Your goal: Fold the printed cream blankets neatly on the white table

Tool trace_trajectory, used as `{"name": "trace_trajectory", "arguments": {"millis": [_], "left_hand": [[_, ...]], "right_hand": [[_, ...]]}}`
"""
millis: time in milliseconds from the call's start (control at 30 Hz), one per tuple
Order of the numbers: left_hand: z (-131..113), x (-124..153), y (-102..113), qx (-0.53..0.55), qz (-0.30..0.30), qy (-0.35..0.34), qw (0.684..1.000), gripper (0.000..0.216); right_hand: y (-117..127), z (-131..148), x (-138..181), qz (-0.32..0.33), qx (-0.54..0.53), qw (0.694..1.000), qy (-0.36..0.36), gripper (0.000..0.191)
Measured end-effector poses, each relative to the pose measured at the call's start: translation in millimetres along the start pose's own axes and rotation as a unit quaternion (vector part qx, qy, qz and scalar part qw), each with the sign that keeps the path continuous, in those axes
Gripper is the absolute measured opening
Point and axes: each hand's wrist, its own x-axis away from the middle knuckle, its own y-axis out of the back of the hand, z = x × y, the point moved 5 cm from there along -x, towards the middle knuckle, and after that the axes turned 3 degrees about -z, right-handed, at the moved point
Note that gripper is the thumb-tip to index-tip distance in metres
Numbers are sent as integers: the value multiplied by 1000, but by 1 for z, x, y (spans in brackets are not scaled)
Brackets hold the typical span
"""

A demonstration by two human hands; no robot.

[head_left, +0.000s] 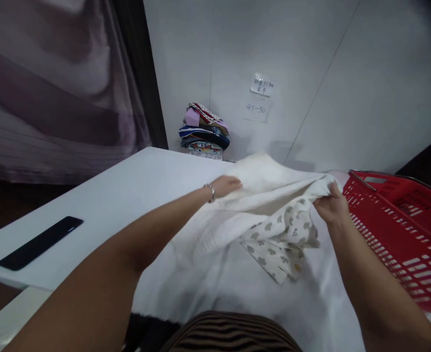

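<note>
White cloth (261, 176) is spread and bunched over the middle and right part of the white desk (127, 188), its upper part reaching toward the far edge. A section with grey motifs (288, 222) hangs in crumpled folds below the right hand (333, 206), loose ends pointing to the near edge. Right grip is grasping a gathered fold at the cloth's right end, thumb on top, fold lifted. Left hand (228, 186) lies at the cloth's left part, fingers stretched out together and pointing right — cannot tell if that grip pinches any fabric. Bracelet (211, 193) on the left wrist. More pale, creased material (215, 288) lies blurred toward the near edge; cannot tell if it's the same piece. Red basket (378, 215) with a metal handle stands at the desk's right end, just beside the right hand and forearm. Black slab (41, 243) lies flat near the left corner, well apart from both hands. Folded stack (204, 131) of mixed colours at the far edge, by the wall (310, 58) — its base is partly hidden. Two notes on the wall right of the stack, the lower one (256, 109) reading "45-50". Curtain (54, 88) beyond the left edge. Striped top (233, 335) at the near edge.
</note>
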Motion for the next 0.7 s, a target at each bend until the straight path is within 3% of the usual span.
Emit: {"name": "trace_trajectory", "arguments": {"millis": [100, 167, 267, 367, 433, 500, 700], "left_hand": [[31, 51, -59, -91, 88, 9, 992, 71], [45, 77, -83, -127, 85, -6, 988, 78], [53, 93, -96, -175, 36, -27, 983, 71], [51, 85, -89, -215, 38, -5, 976, 45], [46, 72, -69, -220, 42, 4, 975, 36], [39, 56, -32, -215, 7, 10, 977, 36], [25, 33, 129, -138, -266, 57, 952, 41]], "right_hand": [[39, -9, 6, -69, 25, 997, -19, 26], [57, -15, 12, -90, 46, 994, -32, 25], [69, -21, 18, -101, 67, 992, -47, 24], [65, -22, 17, -101, 73, 991, -57, 25], [61, -13, 12, -118, 60, 990, -41, 26], [57, 5, 6, -133, 27, 991, -3, 29], [65, 70, -7, -109, -96, 984, 103, 32]]}}
